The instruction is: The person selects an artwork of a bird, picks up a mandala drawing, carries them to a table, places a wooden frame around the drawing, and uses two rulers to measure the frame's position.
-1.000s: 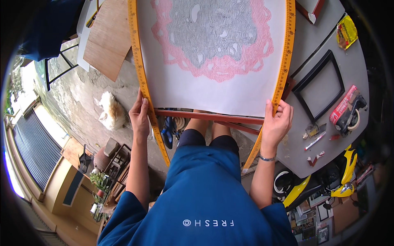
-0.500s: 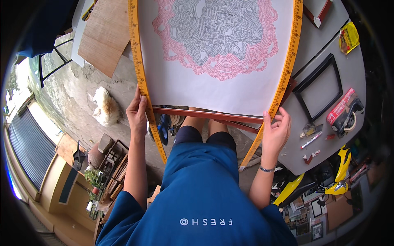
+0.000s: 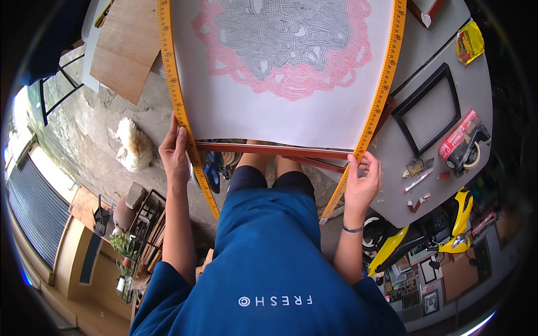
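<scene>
A large white sheet (image 3: pixel 269 120) printed with a pink and grey lace-like pattern lies on a board with a reddish-brown front edge (image 3: pixel 263 149). Long yellow-orange rulers run along its left side (image 3: pixel 178 106) and right side (image 3: pixel 376 103). My left hand (image 3: pixel 175 152) grips the left ruler near the board's front corner. My right hand (image 3: pixel 361 180) pinches the right ruler at the other front corner. My legs and blue shirt show below the board.
A grey table (image 3: pixel 443 151) to the right carries a black picture frame (image 3: pixel 428 109), a red tape dispenser (image 3: pixel 462 140), small tools and a yellow packet (image 3: pixel 469 42). A white animal (image 3: pixel 134 147) lies on the concrete floor at the left. Wooden boards (image 3: pixel 126 50) lean at upper left.
The view has shifted so the sheet and board sit slightly higher and closer. Both hands stay on the rulers at the front corners, the right hand curling more around its ruler.
</scene>
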Motion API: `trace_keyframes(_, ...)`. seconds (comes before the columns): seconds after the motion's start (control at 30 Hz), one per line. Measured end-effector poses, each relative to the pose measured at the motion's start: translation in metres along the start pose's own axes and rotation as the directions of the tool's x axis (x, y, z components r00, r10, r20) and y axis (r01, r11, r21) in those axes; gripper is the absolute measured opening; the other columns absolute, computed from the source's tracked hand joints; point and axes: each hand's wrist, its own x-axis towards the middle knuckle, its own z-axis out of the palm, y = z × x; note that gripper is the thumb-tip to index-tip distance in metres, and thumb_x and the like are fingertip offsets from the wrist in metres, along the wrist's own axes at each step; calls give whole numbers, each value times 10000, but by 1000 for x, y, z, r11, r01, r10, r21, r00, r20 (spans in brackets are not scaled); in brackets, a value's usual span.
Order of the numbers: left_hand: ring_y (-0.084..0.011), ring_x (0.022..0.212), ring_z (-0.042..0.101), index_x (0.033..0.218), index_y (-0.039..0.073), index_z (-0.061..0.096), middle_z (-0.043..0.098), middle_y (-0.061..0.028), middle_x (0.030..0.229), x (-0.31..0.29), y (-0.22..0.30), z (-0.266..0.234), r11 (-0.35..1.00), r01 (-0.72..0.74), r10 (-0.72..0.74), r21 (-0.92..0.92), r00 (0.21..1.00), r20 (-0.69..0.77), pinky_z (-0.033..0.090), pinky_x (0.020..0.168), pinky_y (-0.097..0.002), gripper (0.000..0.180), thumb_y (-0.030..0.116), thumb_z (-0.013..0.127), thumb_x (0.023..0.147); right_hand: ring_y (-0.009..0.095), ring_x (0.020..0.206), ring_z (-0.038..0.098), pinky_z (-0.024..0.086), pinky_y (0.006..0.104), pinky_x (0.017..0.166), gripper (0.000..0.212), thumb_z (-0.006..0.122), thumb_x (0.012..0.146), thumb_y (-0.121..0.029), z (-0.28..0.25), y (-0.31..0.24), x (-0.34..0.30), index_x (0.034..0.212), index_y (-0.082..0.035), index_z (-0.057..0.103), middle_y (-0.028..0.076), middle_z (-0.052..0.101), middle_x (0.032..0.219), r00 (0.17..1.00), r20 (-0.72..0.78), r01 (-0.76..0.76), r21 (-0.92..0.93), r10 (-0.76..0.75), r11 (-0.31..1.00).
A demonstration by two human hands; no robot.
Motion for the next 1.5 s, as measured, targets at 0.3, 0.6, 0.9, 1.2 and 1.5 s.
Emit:
trace_keyframes(0.3,-95,1130,560,1420,3,458,576,-69,1351,-1,2,1,998,-47,47,38,999,9,417,1007,-260,468,163,573,996,239,806,571,478,380,746,307,730,860,-151,3,8,-21,1095,-4,597,100,606,914,999,-2,-44,62,44,997)
trace_keyframes(0.6,-95,1124,562,1427,19,457,592,-59,1328,-2,6,6,994,-74,74,84,997,2,422,1001,-259,466,176,567,1002,254,790,572,477,384,727,276,707,883,-165,6,11,-23,1073,2,598,105,599,902,997,-9,-75,87,76,993)
trace_keyframes(0.9,-91,1108,563,1422,25,467,599,-55,1313,-4,8,10,991,-104,105,87,994,-3,432,984,-255,457,182,563,1004,276,786,601,485,393,710,276,697,890,-192,2,11,-20,1054,4,594,117,606,899,999,-21,-33,56,35,998)
trace_keyframes(1.2,-70,960,592,1423,44,475,647,-31,1200,-4,4,6,993,-104,104,48,994,15,469,865,-213,458,169,579,995,316,814,619,488,415,720,251,693,888,-182,2,14,-20,1037,-6,592,136,617,902,1000,-17,-10,61,11,998)
trace_keyframes(1.5,-81,1159,517,1417,-11,459,548,-24,1366,-1,6,1,991,-80,91,-110,991,100,397,1010,-238,477,130,585,979,335,863,620,493,438,733,233,654,906,-226,-2,15,-26,1020,-47,557,123,618,962,1000,15,25,13,-26,1000)
